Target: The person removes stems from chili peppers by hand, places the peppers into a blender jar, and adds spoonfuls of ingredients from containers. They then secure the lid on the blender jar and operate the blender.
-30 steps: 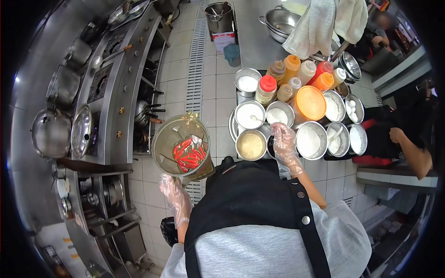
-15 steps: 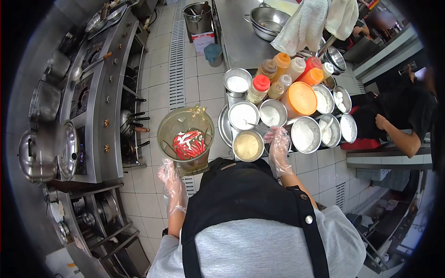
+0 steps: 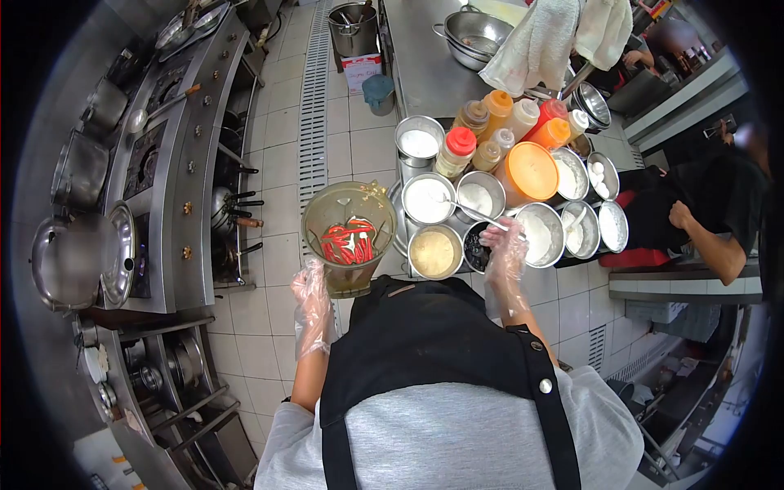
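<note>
My left hand (image 3: 312, 298), in a clear plastic glove, is closed at the near left side of a translucent blender jug (image 3: 351, 282). Inside the jug lie red chillies (image 3: 349, 241) with something white among them. My right hand (image 3: 505, 249), gloved too, is closed on the handle of a metal spoon (image 3: 478, 214). The spoon's other end reaches the metal pot of white powder (image 3: 429, 198). Just left of my right hand are a pot with dark contents (image 3: 475, 247) and a pot of yellowish powder (image 3: 434, 252).
Several squeeze bottles (image 3: 496, 112) and an orange-lidded tub (image 3: 532, 171) stand behind the pots. Metal bowls (image 3: 476, 34) and towels (image 3: 535, 49) are farther back. A stove (image 3: 175, 196) lines the left side. Another person (image 3: 702, 220) stands at the right.
The jug and my left hand have moved right, and the chillies have shifted inside. My right hand has moved slightly right with the spoon, uncovering the pot with dark contents.
</note>
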`<move>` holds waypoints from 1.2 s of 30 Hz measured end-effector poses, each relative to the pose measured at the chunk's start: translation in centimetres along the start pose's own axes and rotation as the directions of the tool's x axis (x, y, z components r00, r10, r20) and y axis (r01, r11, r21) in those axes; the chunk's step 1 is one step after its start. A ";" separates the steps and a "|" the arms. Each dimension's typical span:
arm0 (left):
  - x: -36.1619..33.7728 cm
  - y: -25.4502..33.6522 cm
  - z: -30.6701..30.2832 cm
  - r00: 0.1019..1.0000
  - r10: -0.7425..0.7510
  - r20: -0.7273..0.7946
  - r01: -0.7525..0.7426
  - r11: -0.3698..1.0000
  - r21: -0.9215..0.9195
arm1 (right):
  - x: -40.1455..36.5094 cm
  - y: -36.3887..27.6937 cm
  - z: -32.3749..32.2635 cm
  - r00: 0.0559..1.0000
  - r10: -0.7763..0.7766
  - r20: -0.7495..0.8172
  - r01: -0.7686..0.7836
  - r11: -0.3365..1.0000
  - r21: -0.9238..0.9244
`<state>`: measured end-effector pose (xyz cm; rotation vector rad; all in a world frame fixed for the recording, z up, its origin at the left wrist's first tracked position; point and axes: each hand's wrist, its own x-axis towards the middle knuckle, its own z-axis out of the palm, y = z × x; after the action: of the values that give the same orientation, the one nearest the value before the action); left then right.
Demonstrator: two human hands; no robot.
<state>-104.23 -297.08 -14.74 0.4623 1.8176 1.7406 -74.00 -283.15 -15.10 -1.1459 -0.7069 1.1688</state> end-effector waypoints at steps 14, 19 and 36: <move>-0.9 -0.4 2.2 0.990 -0.032 0.138 0.027 0.999 0.040 | -4.7 -5.7 5.3 0.804 -0.353 0.478 0.362 0.929 0.077; -1.8 0.8 2.2 0.993 -0.046 0.110 0.041 0.998 0.048 | -0.7 -3.6 7.6 0.919 -0.310 0.245 0.340 0.935 -0.095; -1.1 1.2 -1.8 1.000 0.014 -0.014 -0.015 0.996 -0.082 | 6.3 8.6 14.2 0.825 -0.418 0.380 0.565 0.611 -0.554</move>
<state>-104.65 -299.11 -13.44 0.4326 1.7479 1.8252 -87.80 -272.88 -19.60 -1.2657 -1.5878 0.5541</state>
